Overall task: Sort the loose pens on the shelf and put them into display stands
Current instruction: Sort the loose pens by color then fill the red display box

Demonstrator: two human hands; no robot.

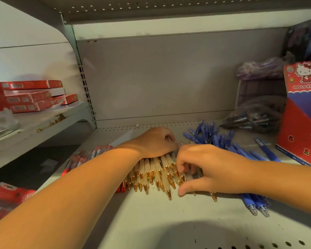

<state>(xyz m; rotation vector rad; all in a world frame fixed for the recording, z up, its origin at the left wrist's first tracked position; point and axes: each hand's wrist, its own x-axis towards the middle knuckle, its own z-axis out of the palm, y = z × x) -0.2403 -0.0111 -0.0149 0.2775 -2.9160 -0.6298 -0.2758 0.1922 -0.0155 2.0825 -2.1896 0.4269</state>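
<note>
From your head camera, the cream pens with gold tips (152,170) lie in a row at the middle of the pale metal shelf (169,221), tips toward its front edge. Your left hand (156,142) covers their far ends, fingers curled (I cannot tell whether it grips any). Your right hand (210,169) curls its fingertips round pens near the tips. The red cardboard display stand (302,126) sits at the right edge, behind loose blue pens (214,139).

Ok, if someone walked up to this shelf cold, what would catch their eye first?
Probably the cream pens with gold tips, bunched mid-shelf, with the left hand and right hand both curled over them. Next come the blue pens scattered to the right, and the red Hello Kitty display stand at the far right edge.
</note>
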